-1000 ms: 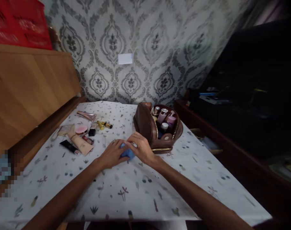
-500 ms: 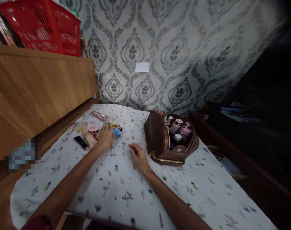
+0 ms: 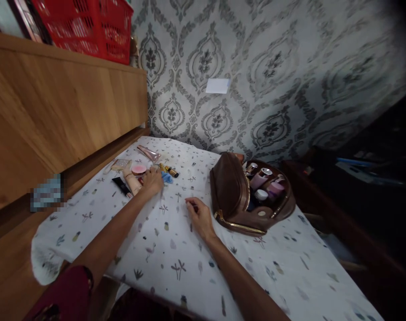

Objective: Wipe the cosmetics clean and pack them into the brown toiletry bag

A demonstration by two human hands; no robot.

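My left hand [image 3: 152, 179] is bent down over a group of cosmetics, its fingertips partly hidden; whether it grips anything is unclear. A crumpled blue item [image 3: 167, 177] lies against its right side, with gold-and-black tubes [image 3: 171, 171] just behind. To its left are a pink round compact [image 3: 138, 170], a beige tube [image 3: 132, 182] and a black tube [image 3: 122, 186]. Resting on the cloth, my right hand [image 3: 202, 219] is loosely curled with thumb and forefinger apart, nothing seen in it. Right of it stands a brown cosmetic bag [image 3: 228, 191], unzipped, holding several bottles and jars [image 3: 261, 177].
A patterned white cloth [image 3: 176, 240] covers the table. A rose-coloured tube [image 3: 149, 154] and a flat palette [image 3: 122, 165] lie at the far left. A wooden cabinet [image 3: 65, 102] bearing a red basket [image 3: 89, 29] borders the left; a papered wall [image 3: 216, 120] stands behind.
The view has turned slightly left, so everything appears shifted to the right. My left hand remains over the cosmetics and my right hand remains beside the bag.
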